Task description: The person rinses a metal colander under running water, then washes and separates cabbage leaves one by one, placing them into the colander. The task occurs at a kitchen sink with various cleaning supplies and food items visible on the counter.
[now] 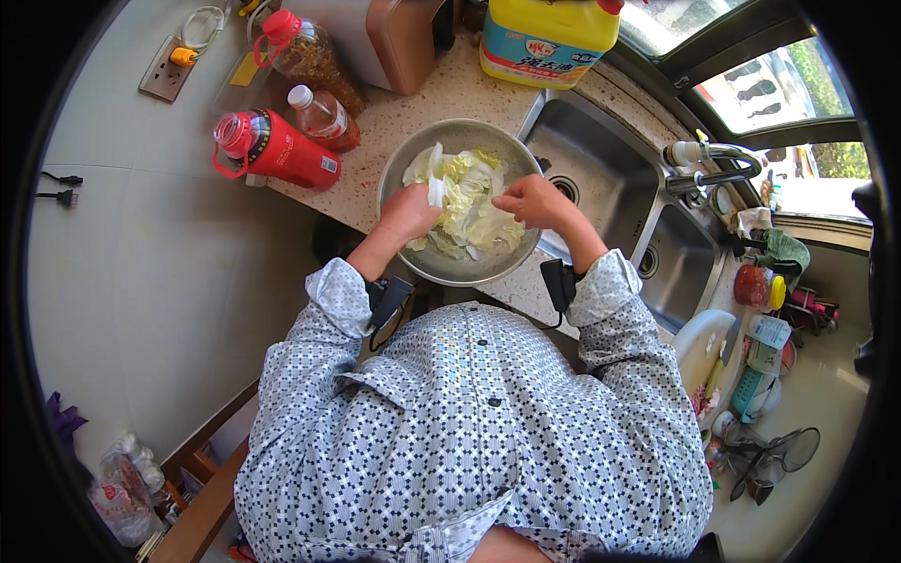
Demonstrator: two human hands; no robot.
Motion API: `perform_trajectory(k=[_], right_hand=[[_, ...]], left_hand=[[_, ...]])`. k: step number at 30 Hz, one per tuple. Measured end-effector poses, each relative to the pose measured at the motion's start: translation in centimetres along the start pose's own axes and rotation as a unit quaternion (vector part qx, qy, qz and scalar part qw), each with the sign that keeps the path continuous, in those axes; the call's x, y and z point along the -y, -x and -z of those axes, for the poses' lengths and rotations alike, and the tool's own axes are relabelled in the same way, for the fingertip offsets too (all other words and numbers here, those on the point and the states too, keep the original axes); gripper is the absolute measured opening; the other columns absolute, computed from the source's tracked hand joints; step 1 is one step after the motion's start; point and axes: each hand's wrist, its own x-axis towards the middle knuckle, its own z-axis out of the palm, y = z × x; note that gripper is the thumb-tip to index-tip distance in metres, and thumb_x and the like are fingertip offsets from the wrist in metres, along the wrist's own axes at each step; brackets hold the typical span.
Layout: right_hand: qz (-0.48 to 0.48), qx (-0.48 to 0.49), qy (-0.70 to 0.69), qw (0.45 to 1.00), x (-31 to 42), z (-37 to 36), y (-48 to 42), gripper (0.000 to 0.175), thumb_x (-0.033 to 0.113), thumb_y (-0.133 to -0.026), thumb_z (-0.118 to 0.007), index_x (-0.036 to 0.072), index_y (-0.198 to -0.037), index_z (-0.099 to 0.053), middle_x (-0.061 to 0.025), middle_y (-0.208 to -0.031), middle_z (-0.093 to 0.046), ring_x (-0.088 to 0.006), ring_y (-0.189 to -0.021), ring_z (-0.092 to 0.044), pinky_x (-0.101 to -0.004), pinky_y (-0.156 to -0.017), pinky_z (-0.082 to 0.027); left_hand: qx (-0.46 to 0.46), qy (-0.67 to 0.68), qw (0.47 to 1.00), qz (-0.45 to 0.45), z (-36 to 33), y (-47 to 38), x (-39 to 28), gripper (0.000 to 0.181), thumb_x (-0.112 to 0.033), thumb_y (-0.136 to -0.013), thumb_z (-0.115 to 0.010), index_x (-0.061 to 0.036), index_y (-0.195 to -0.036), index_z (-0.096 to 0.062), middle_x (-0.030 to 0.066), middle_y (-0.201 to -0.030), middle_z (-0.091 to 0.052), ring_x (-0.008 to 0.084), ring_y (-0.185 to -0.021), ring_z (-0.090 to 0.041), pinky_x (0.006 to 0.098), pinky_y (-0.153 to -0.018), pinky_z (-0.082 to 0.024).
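Observation:
Pale green and white cabbage leaf pieces (461, 193) lie in a round metal strainer basin (493, 274) at the edge of the speckled countertop. My left hand (412, 211) is over the basin's left side, its fingers closed on a white piece of cabbage leaf. At the right side, my right hand (536, 202) reaches over the rim with its fingers curled beside the leaves; whether it pinches a piece cannot be told.
A double steel sink (598, 148) with a faucet (718, 169) adjoins the basin's right. Left of the basin stand a red bottle (295, 158), a small bottle (327, 123) and a large jar (317, 63). A yellow detergent jug (545, 42) stands behind; a cutting board (697, 345) is at right.

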Motion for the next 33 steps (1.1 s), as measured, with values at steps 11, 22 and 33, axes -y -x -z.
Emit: perform_trajectory(k=[11, 22, 33], right_hand=[[0.02, -0.177, 0.102, 0.979, -1.5, -6.3, -6.2, 0.028, 0.022, -0.073, -0.072, 0.0, -0.09, -0.068, -0.0203, -0.09, -0.069, -0.0363, -0.088, -0.066, -0.0412, -0.078, -0.052], [0.006, -0.154, 0.155, 0.976, -0.2, -2.8, -3.6, 0.037, 0.035, -0.075, -0.071, 0.001, -0.09, -0.071, -0.0213, -0.096, -0.068, -0.0367, -0.094, -0.064, -0.0436, -0.081, -0.052], [0.206, -0.294, 0.146, 0.922, 2.4, -3.7, -4.3, 0.018, 0.02, -0.081, -0.06, 0.004, -0.088, -0.066, -0.0174, -0.087, -0.064, -0.0377, -0.085, -0.062, -0.0457, -0.077, -0.05]], left_hand=[[-0.027, -0.007, 1.0, 0.005, -1.1, -2.2, -0.7, 0.064, -0.026, -0.071, -0.072, -0.0005, -0.126, -0.051, 0.0241, -0.121, -0.057, 0.0386, -0.111, -0.056, 0.044, -0.093, -0.046], [-0.01, 0.034, 0.998, -0.05, -1.5, -3.5, 2.5, 0.039, -0.015, -0.071, -0.062, -0.0048, -0.109, -0.065, 0.0219, -0.107, -0.064, 0.0365, -0.1, -0.062, 0.0426, -0.087, -0.05], [-0.185, -0.035, 0.972, -0.144, 1.5, 0.1, -2.1, 0.051, -0.016, -0.077, -0.072, -0.003, -0.122, -0.053, 0.0197, -0.128, -0.052, 0.0355, -0.116, -0.051, 0.0429, -0.096, -0.044]])
